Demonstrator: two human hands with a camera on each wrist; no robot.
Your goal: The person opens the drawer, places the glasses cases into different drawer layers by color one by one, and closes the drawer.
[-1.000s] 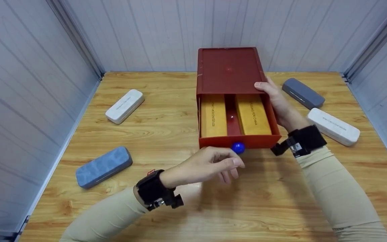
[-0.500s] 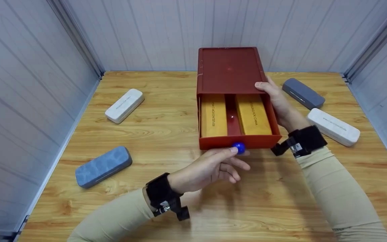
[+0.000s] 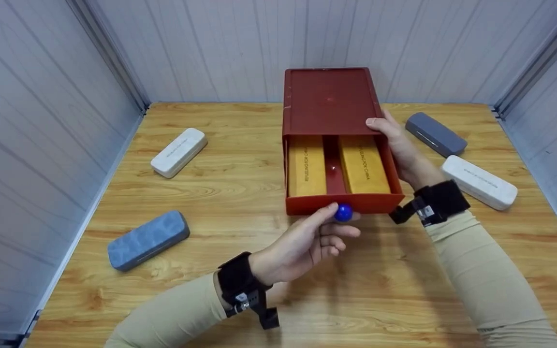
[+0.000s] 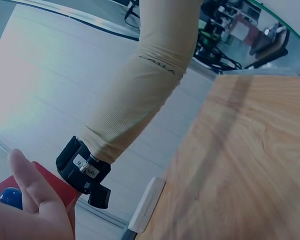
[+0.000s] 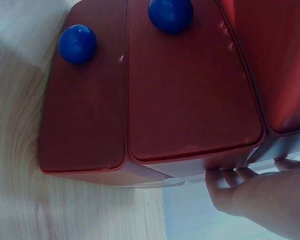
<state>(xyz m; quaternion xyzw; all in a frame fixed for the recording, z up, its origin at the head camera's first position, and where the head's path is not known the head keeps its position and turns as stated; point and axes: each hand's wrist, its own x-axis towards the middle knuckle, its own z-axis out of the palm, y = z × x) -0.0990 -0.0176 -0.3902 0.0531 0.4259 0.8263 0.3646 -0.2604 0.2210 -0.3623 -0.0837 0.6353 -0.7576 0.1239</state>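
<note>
A red drawer cabinet (image 3: 328,99) stands against the back wall, its top drawer (image 3: 302,205) pulled out. Inside lie two yellow glasses cases, the left one (image 3: 307,169) and the right one (image 3: 364,166), with a gap between them. My left hand (image 3: 305,244) pinches the drawer's blue knob (image 3: 343,212), thumb on its left side and the index finger mostly hidden behind. My right hand (image 3: 404,150) grips the cabinet's upper right side, thumb over the top edge. Two lower drawer fronts, each with a blue knob (image 5: 171,15), show in the right wrist view.
On the wooden table (image 3: 230,193), a white case (image 3: 179,152) and a patterned blue case (image 3: 149,240) lie to the left. A dark grey case (image 3: 436,134) and another white case (image 3: 479,182) lie beside my right arm. Pale panels enclose the back and sides.
My left hand has turned palm up and moved its thumb onto the knob. The right hand, cabinet and pulled-out drawer stay about where they were.
</note>
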